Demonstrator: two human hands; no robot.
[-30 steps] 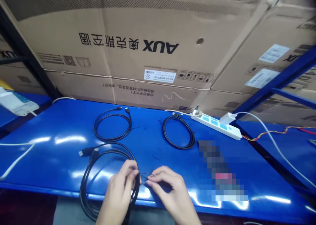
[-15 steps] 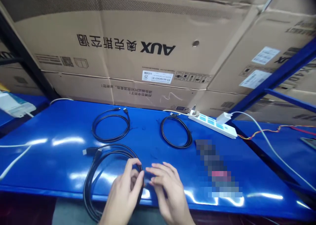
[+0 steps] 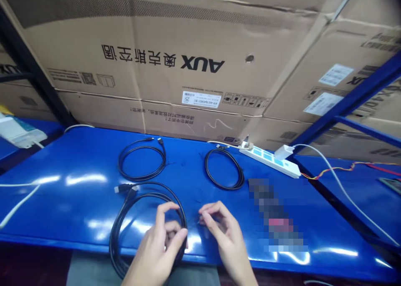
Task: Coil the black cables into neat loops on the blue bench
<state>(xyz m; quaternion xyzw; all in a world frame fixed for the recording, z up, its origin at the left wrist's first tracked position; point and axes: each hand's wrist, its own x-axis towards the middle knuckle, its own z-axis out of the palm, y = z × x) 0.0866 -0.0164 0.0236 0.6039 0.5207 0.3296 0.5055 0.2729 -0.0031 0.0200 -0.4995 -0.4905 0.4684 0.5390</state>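
Evidently, the step in hand is work on a black cable coil [image 3: 113, 236], held at the front of a blue table [image 3: 78, 210] with its near side reaching past the front edge. Its plugs [image 3: 123, 188] point left from its far side. At the coil's right side, the left hand [image 3: 159, 244] grips the strands — thumb against them, index finger arched over, the other fingers curled. Just right of the coil, apart from it, the right hand [image 3: 225, 231] has thumb and fingertips drawn together; whether they pinch something thin is too blurred to tell. The next move seems to call for a steady left grip and fine fingertip work from the right.

Just behind the coil lies a second cable loop [image 3: 138, 179]; a third loop [image 3: 230, 188] rests farther back to the coil's right, well apart. Deeper still on that side, a white power strip [image 3: 290, 169] sits before cardboard cartons [image 3: 156, 31], while a pixelated object [image 3: 275, 219] lies right of the coil, past the right hand. Room for moving looks widest left of the coil, toward a white cable [image 3: 21, 204] — yet the front edge beneath the coil could let a loosened bundle slip off.
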